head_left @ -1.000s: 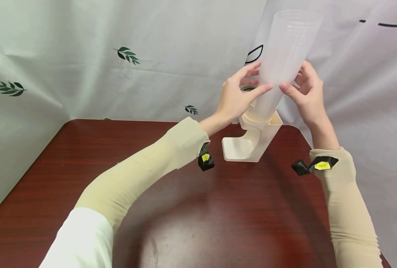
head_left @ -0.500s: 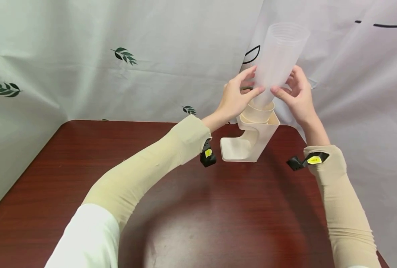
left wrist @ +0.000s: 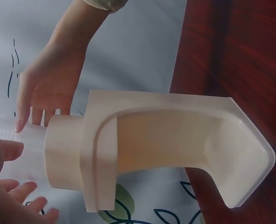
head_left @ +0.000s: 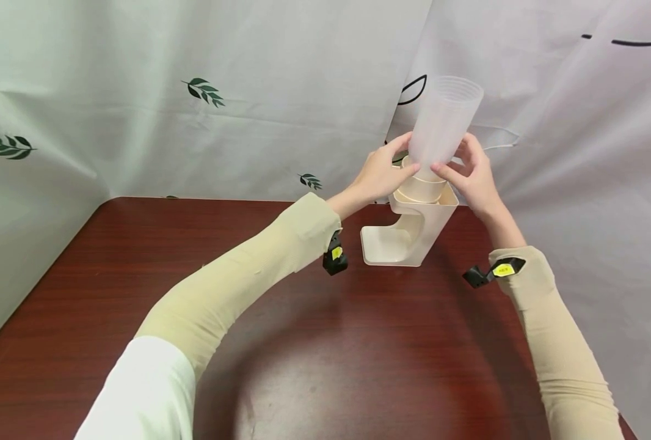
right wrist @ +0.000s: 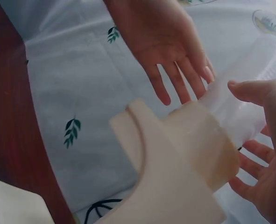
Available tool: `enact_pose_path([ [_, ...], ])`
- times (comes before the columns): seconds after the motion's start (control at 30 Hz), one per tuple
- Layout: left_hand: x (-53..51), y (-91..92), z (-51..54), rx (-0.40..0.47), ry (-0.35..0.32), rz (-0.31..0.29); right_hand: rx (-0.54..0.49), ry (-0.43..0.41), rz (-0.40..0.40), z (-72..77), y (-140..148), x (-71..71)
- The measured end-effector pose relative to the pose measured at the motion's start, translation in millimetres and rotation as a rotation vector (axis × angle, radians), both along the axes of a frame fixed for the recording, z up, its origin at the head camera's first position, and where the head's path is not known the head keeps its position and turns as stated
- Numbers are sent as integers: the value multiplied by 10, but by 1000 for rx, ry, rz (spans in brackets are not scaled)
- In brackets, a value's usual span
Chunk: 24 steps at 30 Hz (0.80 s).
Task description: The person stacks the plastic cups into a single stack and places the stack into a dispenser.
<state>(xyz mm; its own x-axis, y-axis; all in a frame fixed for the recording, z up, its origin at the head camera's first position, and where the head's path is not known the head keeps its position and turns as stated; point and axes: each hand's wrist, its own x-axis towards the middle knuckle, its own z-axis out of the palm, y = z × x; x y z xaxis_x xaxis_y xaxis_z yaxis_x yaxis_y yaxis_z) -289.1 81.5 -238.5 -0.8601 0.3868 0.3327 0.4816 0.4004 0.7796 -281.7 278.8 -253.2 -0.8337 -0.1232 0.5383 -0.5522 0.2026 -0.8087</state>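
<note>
A tall, translucent plastic cup stack (head_left: 445,122), ringed near its rim, leans slightly right in the head view. Its lower end sits inside the round collar (head_left: 423,188) of a cream-coloured cup dispenser (head_left: 413,229). My left hand (head_left: 383,171) holds the stack from the left, thumb in front and fingers behind. From the other side my right hand (head_left: 474,174) grips it the same way, the two thumbs close together just above the collar. In the left wrist view the collar (left wrist: 64,153) stands out from the dispenser's square body, and the stack (left wrist: 28,158) enters it between both hands.
The dispenser stands near the back right edge of a dark red wooden table (head_left: 325,342). Behind it hangs a pale curtain (head_left: 248,140) with leaf prints. A thin white cord (head_left: 500,146) shows right of the right hand.
The cup stack has gone down into the dispenser's collar, its rim now lower in the head view. Both hands have moved down with it, the right one also leftward.
</note>
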Motion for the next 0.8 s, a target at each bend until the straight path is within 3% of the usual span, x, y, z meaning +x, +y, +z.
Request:
enact_pose_path([
  [0.3,-32,21,-90,-101,24,8,125,-74,-86,-151,16,15],
  [0.53,0,58,-120,-140,3,-33,159,-115,-112,-220,22,55],
  [0.7,6,72,-41,-167,29,-24,122,-136,-98,-249,24,74],
  [0.8,3,73,66,-156,132,-34,101,-124,-82,-259,44,75],
])
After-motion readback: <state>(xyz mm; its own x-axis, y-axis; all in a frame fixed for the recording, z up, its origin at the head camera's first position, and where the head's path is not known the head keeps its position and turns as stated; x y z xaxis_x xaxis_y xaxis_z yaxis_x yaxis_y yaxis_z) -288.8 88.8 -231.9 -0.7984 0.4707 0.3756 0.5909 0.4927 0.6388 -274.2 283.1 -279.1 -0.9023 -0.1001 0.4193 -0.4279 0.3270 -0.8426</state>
